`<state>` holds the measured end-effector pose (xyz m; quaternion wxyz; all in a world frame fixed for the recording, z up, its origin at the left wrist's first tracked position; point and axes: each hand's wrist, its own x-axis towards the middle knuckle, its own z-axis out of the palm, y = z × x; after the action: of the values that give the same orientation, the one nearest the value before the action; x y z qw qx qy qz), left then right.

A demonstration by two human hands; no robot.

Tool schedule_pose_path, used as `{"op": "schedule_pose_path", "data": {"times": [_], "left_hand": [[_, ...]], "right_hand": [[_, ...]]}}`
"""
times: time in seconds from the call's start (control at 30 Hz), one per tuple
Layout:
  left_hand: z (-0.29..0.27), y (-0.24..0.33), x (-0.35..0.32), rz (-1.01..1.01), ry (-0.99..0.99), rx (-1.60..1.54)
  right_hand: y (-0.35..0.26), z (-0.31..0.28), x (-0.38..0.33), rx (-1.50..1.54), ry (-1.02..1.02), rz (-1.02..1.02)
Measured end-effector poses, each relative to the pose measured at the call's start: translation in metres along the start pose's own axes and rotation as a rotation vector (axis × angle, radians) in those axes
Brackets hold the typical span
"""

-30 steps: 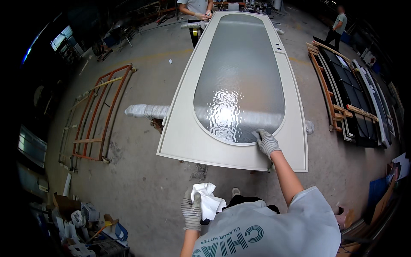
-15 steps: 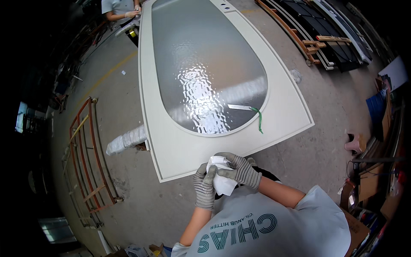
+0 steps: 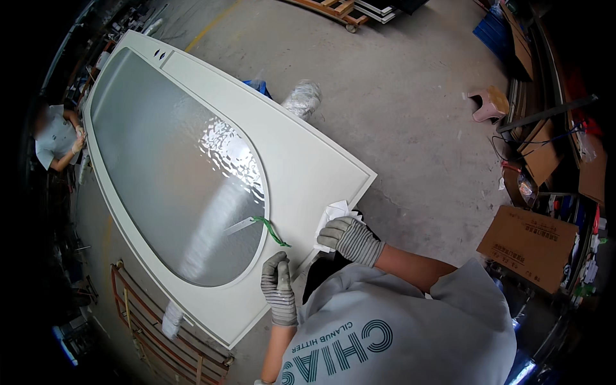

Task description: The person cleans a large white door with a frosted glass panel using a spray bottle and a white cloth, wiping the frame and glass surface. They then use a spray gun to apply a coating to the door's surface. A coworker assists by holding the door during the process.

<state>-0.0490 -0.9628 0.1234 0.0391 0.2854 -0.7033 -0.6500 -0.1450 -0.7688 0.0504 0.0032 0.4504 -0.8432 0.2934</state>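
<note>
A cream door panel (image 3: 301, 173) with a large rounded pane of rippled glass (image 3: 173, 167) lies flat before me. My right hand (image 3: 353, 240), in a grey striped glove, presses a folded white cloth (image 3: 336, 210) against the panel's near edge, its fingers bent over the cloth. Left of it, my left hand (image 3: 278, 290), gloved alike, is held close to the same edge with its fingers curled together and nothing visible in them. A flat metal strip (image 3: 240, 226) with a green ribbon (image 3: 272, 233) tied to its end rests on the glass near its rim.
Another person (image 3: 58, 138) stands at the panel's far left side. Plastic-wrapped supports (image 3: 301, 99) show beneath the panel. A rust-red metal rack (image 3: 160, 333) is at lower left. To the right are a pink stool (image 3: 489, 104) and a cardboard box (image 3: 527, 249).
My view has swung right, so the panel appears turned to the left. My hands have parted; the cloth, held between both before, is now under my right hand on the panel's edge.
</note>
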Motion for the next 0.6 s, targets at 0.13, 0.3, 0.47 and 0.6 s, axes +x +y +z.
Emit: {"op": "schedule_pose_path", "data": {"times": [0.13, 0.3, 0.47, 0.6], "left_hand": [[0.032, 0.011, 0.025, -0.063, 0.028, 0.006], [0.053, 0.005, 0.043, 0.073, 0.142, 0.268], [0.076, 0.003, 0.042, 0.063, 0.162, 0.346], [0.08, 0.001, 0.033, -0.005, 0.143, 0.301]], "right_hand": [[0.089, -0.042, 0.015, -0.038, -0.24, -0.015], [0.11, -0.075, 0.085, -0.017, -0.084, 0.032], [0.144, -0.003, 0.24, -0.06, 0.237, 0.152], [0.119, 0.05, 0.249, -0.209, 0.054, 0.266]]}}
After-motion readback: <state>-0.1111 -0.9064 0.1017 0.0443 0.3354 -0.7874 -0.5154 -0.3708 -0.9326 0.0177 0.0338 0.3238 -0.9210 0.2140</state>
